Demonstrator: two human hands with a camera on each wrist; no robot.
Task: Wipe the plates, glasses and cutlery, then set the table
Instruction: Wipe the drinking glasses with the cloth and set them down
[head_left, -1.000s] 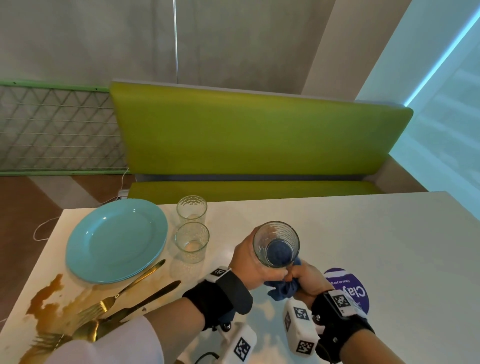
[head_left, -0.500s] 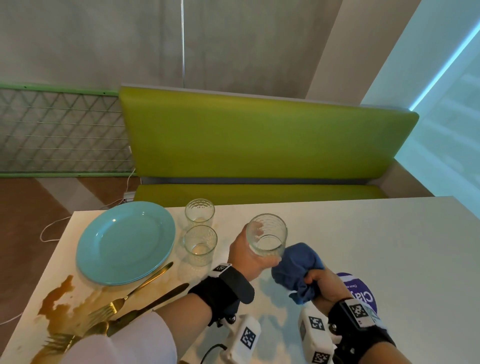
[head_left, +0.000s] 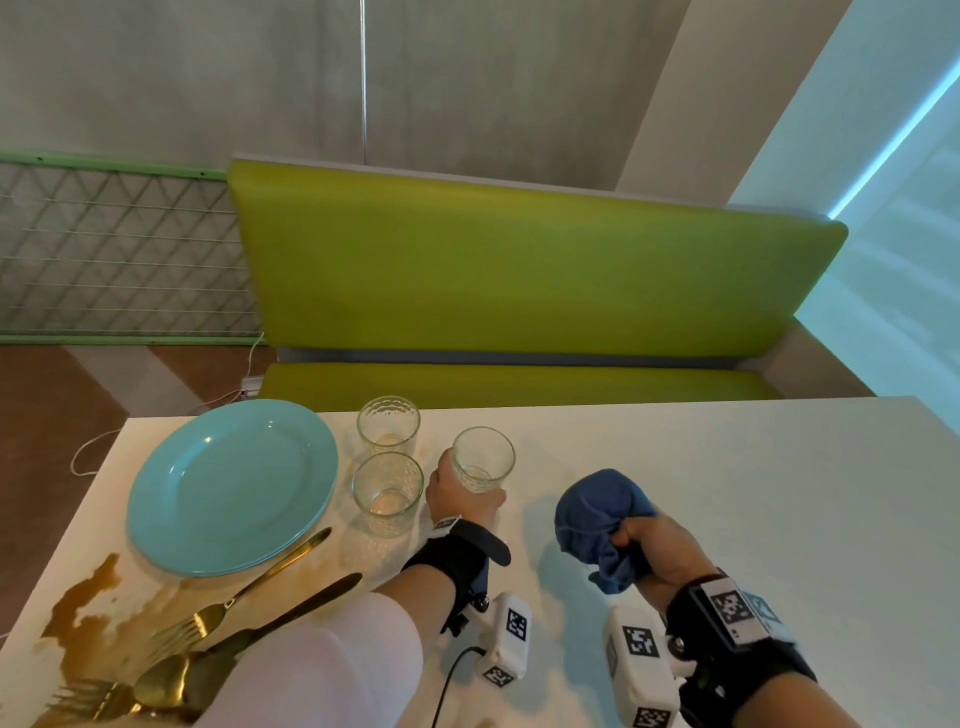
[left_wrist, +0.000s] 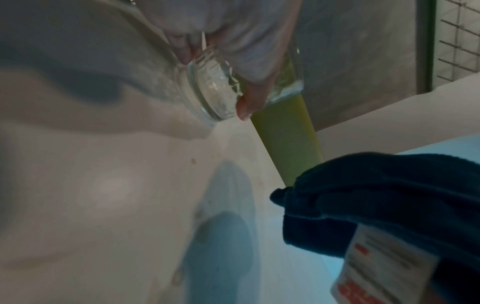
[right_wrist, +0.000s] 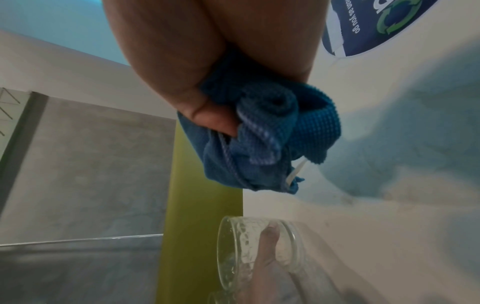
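Note:
My left hand grips a clear textured glass upright, low over the white table, just right of two other glasses. In the left wrist view the fingers wrap that glass, whose base is at the tabletop. My right hand holds a bunched blue cloth above the table, apart from the glass; the right wrist view shows the thumb pinching the cloth. A stack of teal plates lies at the left. Gold forks, a knife and a spoon lie in front of it.
A brown spill spreads over the table's near left corner under the cutlery. A round purple sticker is on the table beneath my right hand. A green bench stands behind the table's far edge.
The cloth has come out of the glass and my right hand drew it back to the right. My left hand carried the glass forward and down beside the other two glasses.

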